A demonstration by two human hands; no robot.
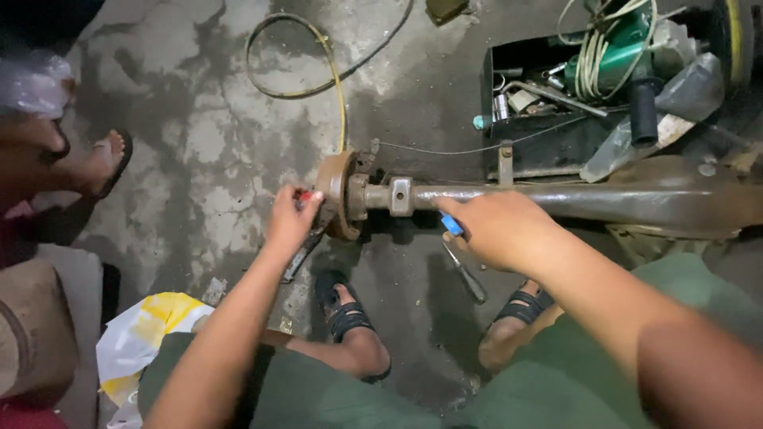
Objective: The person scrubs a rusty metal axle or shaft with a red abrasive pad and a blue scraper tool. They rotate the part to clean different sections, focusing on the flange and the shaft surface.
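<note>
Rusty brown steel fills the middle of the head view: an axle tube (556, 199) runs from the right edge toward the centre and ends in a round brake backing plate (338, 195), set on edge just left of centre. A thin cable (445, 150) stretches above the tube.

The left hand (290, 218) is closed around a red-handled tool (304, 195), pressed against the plate's left face. What kind of tool it is stays hidden by the fingers. A dark bar (300, 256) hangs below that hand; whether it belongs to the same tool I cannot tell.

The right hand (497, 230) rests against the tube at centre right, clenched on a blue-handled screwdriver (465, 258) whose shaft angles down toward the wet concrete floor (207, 135).

Doing this well looks to depend on the right hand steadying the tube while the left works squarely at the plate, so the tool does not slip off the greasy metal. Both sandalled feet sit directly beneath, so a slipping tool could land on them.

At upper right, an open black toolbox (524, 139) holds a green power tool (628, 44) and coiled cord. A yellow-striped hose (318, 59) loops at upper centre. Another person's sandalled foot (107, 163) is at the left edge, and a yellow and white bag (147, 334) lies lower left.
</note>
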